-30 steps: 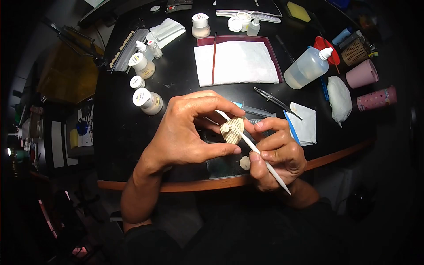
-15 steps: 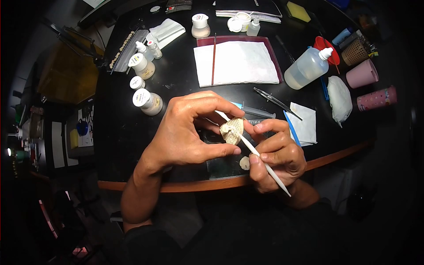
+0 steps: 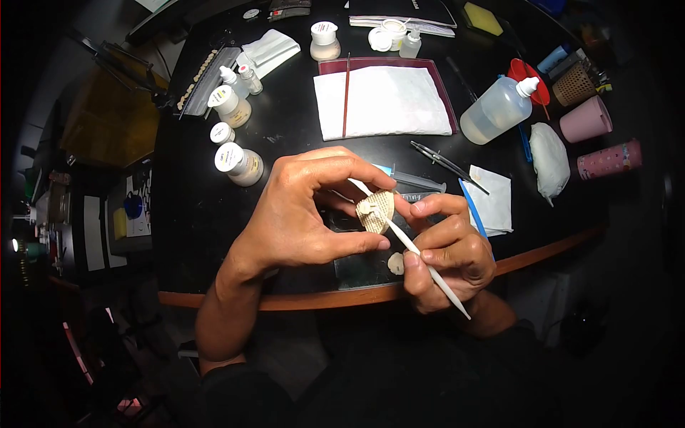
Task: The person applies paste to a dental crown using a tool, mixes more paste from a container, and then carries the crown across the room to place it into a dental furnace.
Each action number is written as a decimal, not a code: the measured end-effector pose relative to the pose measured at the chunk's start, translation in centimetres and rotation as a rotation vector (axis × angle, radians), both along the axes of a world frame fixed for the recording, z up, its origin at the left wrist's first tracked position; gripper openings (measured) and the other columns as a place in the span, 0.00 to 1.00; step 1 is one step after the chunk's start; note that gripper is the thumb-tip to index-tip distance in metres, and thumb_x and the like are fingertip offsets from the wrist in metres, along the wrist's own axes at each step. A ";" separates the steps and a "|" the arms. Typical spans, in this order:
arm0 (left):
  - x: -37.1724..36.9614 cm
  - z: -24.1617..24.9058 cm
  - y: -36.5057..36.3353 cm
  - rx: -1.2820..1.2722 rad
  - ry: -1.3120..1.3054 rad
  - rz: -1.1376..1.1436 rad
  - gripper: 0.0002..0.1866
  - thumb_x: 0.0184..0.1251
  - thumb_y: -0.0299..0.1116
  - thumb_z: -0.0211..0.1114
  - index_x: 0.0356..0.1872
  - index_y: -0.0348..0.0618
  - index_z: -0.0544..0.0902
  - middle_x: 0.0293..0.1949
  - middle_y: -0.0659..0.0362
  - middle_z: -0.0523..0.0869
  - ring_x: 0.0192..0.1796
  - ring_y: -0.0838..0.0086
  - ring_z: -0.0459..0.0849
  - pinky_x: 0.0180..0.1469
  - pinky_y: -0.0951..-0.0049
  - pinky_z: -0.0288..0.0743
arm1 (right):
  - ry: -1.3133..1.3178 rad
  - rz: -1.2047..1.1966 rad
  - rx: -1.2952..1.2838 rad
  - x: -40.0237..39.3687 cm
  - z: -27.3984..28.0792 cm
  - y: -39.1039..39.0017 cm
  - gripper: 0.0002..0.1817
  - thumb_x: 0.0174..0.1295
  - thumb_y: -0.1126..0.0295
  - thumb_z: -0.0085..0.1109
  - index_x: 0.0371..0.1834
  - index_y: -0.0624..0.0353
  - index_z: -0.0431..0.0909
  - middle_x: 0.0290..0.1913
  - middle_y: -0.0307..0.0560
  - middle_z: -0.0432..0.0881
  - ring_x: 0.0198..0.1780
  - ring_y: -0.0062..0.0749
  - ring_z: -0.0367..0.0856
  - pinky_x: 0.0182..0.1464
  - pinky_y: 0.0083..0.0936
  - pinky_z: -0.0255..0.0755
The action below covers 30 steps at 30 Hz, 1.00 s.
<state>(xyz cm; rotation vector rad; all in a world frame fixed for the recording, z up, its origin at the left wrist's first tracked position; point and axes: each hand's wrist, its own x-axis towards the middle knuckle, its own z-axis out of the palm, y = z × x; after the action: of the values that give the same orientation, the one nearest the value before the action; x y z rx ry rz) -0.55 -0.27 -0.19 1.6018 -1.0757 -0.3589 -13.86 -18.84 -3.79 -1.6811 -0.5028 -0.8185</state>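
My left hand (image 3: 300,207) curls around a small cream disc with a honeycomb-like grid (image 3: 372,222), its thumb below and index finger above the rim. On the grid sits a small pale lump (image 3: 368,209), too small to name. My right hand (image 3: 453,253) pinches a slim white pointed rod (image 3: 446,289) between thumb and fingers. The rod slants up to the disc, and a white length in line with it shows on the far side. Right fingertips are close against the disc's right edge. Below the hands a small round cream piece (image 3: 395,264) lies on the table.
Behind the hands are a folded white cloth (image 3: 392,100) with a thin red-brown brush (image 3: 347,96), black tweezers (image 3: 449,166) and a syringe (image 3: 417,180). Lidded jars (image 3: 242,167) stand left. A squeeze bottle (image 3: 492,114) and pink cup (image 3: 585,119) stand right. The wooden table edge (image 3: 321,299) is near.
Both hands keep nearly the same pose. The disc and the pale lump on it have turned very slightly, and the rod has barely shifted.
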 end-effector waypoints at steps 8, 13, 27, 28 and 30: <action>-0.1 -0.1 0.0 0.002 0.027 0.004 0.32 0.41 0.32 0.94 0.53 0.40 0.91 0.49 0.55 0.92 0.45 0.74 0.93 0.45 0.75 0.89 | -0.001 0.000 0.003 0.0 0.0 0.0 0.14 0.54 0.86 0.69 0.36 0.60 0.72 0.34 0.47 0.83 0.58 0.47 0.84 0.61 0.45 0.90; 0.0 0.1 0.0 0.010 0.025 0.003 0.32 0.41 0.32 0.93 0.53 0.40 0.91 0.49 0.55 0.91 0.45 0.74 0.93 0.46 0.75 0.89 | 0.000 -0.004 -0.006 0.0 0.0 0.0 0.14 0.54 0.86 0.69 0.36 0.60 0.72 0.34 0.47 0.83 0.58 0.47 0.84 0.61 0.45 0.90; -0.3 -0.6 -0.2 0.106 -0.255 0.192 0.23 0.47 0.21 0.82 0.49 0.37 0.89 0.42 0.55 0.89 0.39 0.69 0.92 0.39 0.73 0.88 | -0.020 -0.078 0.048 -0.5 -0.4 -0.6 0.13 0.53 0.85 0.65 0.36 0.58 0.73 0.30 0.44 0.80 0.55 0.44 0.79 0.64 0.53 0.86; -0.2 -0.7 -0.2 0.111 -0.292 0.191 0.22 0.48 0.20 0.81 0.48 0.36 0.89 0.42 0.55 0.88 0.38 0.69 0.92 0.38 0.71 0.87 | -0.020 -0.084 0.053 -0.6 -0.4 -0.8 0.13 0.53 0.85 0.65 0.36 0.58 0.73 0.30 0.44 0.80 0.54 0.44 0.79 0.63 0.53 0.87; -0.3 -0.7 -0.2 0.118 -0.296 0.189 0.22 0.48 0.21 0.80 0.49 0.36 0.89 0.42 0.55 0.88 0.38 0.69 0.92 0.39 0.71 0.87 | -0.012 -0.101 0.046 -1.1 -0.4 -1.3 0.13 0.53 0.85 0.64 0.37 0.58 0.73 0.30 0.44 0.80 0.54 0.43 0.78 0.61 0.50 0.88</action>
<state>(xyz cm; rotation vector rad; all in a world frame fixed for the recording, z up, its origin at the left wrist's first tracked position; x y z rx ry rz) -0.81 -0.48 -0.88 1.8879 -1.1277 -0.0591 -14.91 -20.13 -4.17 -1.6711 -0.4071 -0.9073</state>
